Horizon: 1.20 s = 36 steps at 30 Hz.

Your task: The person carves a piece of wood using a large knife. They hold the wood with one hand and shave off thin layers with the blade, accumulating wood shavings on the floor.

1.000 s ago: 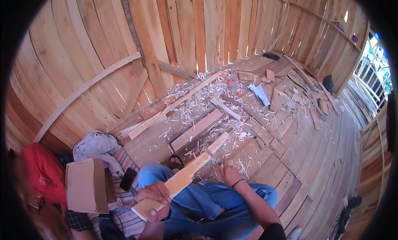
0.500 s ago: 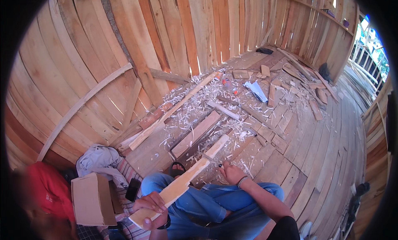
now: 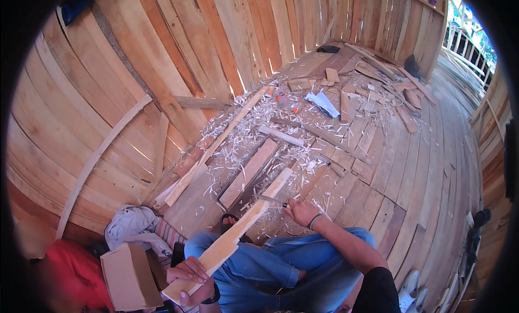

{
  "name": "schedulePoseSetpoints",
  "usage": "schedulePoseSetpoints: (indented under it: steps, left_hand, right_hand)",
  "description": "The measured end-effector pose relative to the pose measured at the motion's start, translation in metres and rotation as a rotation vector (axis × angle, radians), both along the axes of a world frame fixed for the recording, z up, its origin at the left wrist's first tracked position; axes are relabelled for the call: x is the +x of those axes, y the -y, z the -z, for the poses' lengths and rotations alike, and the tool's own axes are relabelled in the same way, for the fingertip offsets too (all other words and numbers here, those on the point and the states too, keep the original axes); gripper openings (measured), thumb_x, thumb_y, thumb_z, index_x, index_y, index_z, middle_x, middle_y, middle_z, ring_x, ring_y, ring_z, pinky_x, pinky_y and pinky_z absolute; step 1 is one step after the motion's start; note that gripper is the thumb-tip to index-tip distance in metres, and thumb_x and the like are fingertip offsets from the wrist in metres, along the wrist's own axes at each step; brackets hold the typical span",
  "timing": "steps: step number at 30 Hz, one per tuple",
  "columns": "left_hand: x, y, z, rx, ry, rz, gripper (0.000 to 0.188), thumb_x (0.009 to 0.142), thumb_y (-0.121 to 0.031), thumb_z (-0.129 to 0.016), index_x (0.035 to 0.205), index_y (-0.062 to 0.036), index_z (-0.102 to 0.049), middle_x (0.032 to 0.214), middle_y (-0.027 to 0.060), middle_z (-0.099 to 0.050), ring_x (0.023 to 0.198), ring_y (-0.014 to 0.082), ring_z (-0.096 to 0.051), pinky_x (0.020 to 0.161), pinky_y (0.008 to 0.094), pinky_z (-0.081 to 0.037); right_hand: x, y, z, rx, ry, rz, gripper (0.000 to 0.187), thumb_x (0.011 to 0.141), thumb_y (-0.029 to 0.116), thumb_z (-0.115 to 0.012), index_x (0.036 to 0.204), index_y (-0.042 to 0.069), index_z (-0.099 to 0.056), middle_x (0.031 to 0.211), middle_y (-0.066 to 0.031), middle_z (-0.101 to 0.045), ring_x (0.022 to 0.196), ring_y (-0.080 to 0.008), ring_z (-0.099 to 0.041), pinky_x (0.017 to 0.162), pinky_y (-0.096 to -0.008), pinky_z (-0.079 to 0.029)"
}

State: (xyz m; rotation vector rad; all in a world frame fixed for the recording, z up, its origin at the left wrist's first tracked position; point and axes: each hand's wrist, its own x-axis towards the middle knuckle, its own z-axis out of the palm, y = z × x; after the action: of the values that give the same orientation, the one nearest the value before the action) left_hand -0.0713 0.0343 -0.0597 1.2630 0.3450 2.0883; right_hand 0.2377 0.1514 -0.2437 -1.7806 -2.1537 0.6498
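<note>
My left hand grips the near end of a long pale wooden plank that slants up and away over my knees in blue jeans. The plank's far end rests on the wooden floor among shavings. My right hand, with a band on the wrist, holds a thin metal blade tool against the plank's right edge about halfway along it.
Wood shavings and loose boards cover the plank floor ahead. Offcuts lie farther back by the wooden wall. A cardboard box, grey cloth and a red item sit at my left.
The view has tilted, so the scene sits a little higher and to the right. My right hand has stayed by the plank's edge. My left hand keeps its grip.
</note>
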Motion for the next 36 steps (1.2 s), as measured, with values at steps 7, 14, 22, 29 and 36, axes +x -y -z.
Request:
schedulePoseSetpoints:
  steps: [7,14,22,29,36]
  left_hand:
    - [0.007,-0.001,-0.011,0.013,-0.088,-0.048,0.034,0.079,-0.037,-0.053,0.076,-0.0054,-0.041,0.053,0.0034,-0.044,0.045,0.0113,-0.044,0.049,0.023,-0.034]
    - [0.004,0.003,-0.009,0.007,-0.106,-0.057,0.034,0.079,-0.039,-0.05,0.075,-0.0061,-0.041,0.052,0.0028,-0.043,0.044,0.0114,-0.042,0.048,0.0234,-0.034]
    - [0.006,-0.002,-0.013,0.024,-0.092,-0.053,0.035,0.078,-0.04,-0.049,0.075,-0.0062,-0.04,0.051,0.0031,-0.041,0.043,0.0116,-0.041,0.048,0.023,-0.033]
    - [0.003,-0.006,-0.013,0.023,-0.073,-0.062,0.035,0.078,-0.039,-0.049,0.074,-0.0059,-0.041,0.048,0.0029,-0.041,0.042,0.012,-0.041,0.047,0.0226,-0.033]
    - [-0.008,-0.012,-0.017,0.048,-0.117,-0.031,0.039,0.08,-0.044,-0.047,0.077,-0.005,-0.045,0.055,0.0054,-0.044,0.044,0.015,-0.044,0.046,0.0254,-0.035]
  right_hand:
    - [-0.014,0.001,-0.011,-0.046,-0.011,0.063,0.038,0.092,0.036,-0.042,0.097,-0.001,-0.047,0.074,-0.026,-0.061,0.07,-0.0425,-0.061,0.063,-0.0508,-0.049]
    - [-0.015,0.011,-0.011,-0.024,-0.029,-0.055,0.039,0.092,0.036,-0.044,0.099,-0.002,-0.048,0.079,-0.0256,-0.062,0.074,-0.0407,-0.063,0.066,-0.0485,-0.05]
    - [0.003,0.0,-0.008,-0.047,-0.032,0.031,0.037,0.092,0.033,-0.042,0.097,-0.003,-0.05,0.077,-0.0222,-0.064,0.072,-0.039,-0.064,0.064,-0.047,-0.052]
    - [0.019,-0.029,0.024,-0.014,-0.036,0.143,0.037,0.091,0.033,-0.043,0.099,-0.003,-0.046,0.079,-0.025,-0.063,0.075,-0.0422,-0.062,0.067,-0.0501,-0.049]
    - [0.006,-0.034,0.037,-0.044,-0.072,0.047,0.036,0.091,0.033,-0.043,0.097,-0.002,-0.05,0.083,-0.0229,-0.063,0.075,-0.0368,-0.063,0.066,-0.0476,-0.05]
